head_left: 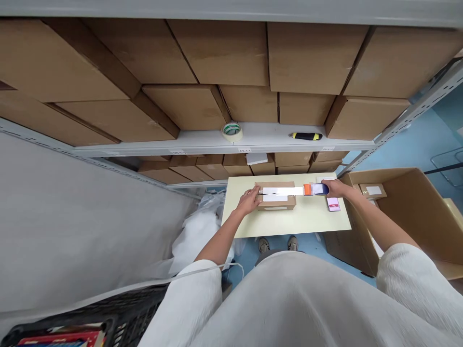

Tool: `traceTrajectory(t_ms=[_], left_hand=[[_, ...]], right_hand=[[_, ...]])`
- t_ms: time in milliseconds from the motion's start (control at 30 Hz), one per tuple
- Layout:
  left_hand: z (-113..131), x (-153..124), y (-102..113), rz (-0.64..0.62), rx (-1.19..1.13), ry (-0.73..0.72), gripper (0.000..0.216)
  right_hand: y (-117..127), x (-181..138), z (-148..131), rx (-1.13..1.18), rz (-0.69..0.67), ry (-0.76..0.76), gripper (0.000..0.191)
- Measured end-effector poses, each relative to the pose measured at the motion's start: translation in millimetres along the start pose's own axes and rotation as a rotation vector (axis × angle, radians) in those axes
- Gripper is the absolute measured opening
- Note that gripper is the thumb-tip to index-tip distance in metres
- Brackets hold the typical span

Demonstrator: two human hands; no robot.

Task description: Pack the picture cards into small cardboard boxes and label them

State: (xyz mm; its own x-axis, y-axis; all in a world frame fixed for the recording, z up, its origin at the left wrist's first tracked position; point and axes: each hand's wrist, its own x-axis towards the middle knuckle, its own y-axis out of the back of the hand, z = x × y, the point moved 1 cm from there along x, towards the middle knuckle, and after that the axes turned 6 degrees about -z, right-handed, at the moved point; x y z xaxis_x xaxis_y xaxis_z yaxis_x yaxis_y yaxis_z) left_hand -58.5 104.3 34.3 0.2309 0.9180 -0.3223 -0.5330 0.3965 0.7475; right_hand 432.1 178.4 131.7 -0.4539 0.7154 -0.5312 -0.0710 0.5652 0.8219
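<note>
A small brown cardboard box with white labels lies on a pale yellow board. At the left end of the box, my left hand presses with its fingers on the corner and the tape end. My right hand is wrapped round a tape dispenser with an orange part, just right of the box. A strip of tape stretches from the dispenser across the top of the box. Below the dispenser lies a pink and white card or packet, partly hidden by my right arm.
Cardboard boxes fill the grey shelves ahead. On the shelf edge are a tape roll and a yellow-black utility knife. A large open carton stands at right, white plastic bags and a black crate at left.
</note>
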Motion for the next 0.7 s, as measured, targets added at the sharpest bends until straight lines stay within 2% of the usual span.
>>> traceTrajectory(t_ms=[167, 300, 467, 700], left_hand=[[2, 1, 1, -0.008, 0.002, 0.008, 0.086], [2, 1, 0, 0.005, -0.021, 0.002, 0.085], [3, -3, -2, -0.012, -0.016, -0.038, 0.081], [4, -2, -5, 0.015, -0.043, -0.056, 0.085]], right_hand=[[0, -3, 21, 0.011, -0.008, -0.023, 0.033], [-3, 3, 21, -0.018, -0.025, -0.029, 0.034], [-15, 22, 5, -0.041, -0.065, -0.050, 0.042], [-22, 70, -38, -0.128, -0.117, -0.093, 0.045]])
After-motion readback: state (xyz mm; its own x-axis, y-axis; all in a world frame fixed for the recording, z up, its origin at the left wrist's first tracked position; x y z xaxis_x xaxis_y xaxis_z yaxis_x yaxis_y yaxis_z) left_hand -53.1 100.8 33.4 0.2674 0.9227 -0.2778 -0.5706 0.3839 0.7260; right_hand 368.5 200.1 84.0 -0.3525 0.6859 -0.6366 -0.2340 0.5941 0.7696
